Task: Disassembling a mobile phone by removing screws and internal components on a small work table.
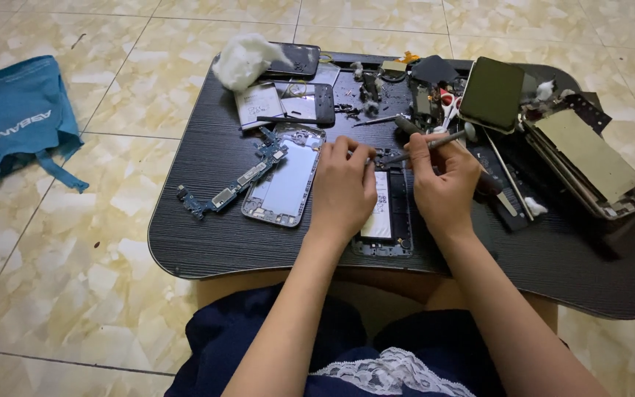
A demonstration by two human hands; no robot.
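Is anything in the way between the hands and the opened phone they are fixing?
Nothing visible. The left hand rests right on the opened phone, and the right hand holds a thin metal tool whose tip points at the phone's top edge. The loose circuit board lies off to the side.

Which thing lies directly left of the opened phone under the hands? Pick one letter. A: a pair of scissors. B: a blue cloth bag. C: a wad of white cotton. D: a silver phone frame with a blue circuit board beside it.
D: the silver phone frame lies left of the left hand, with the long blue circuit board on its left side.
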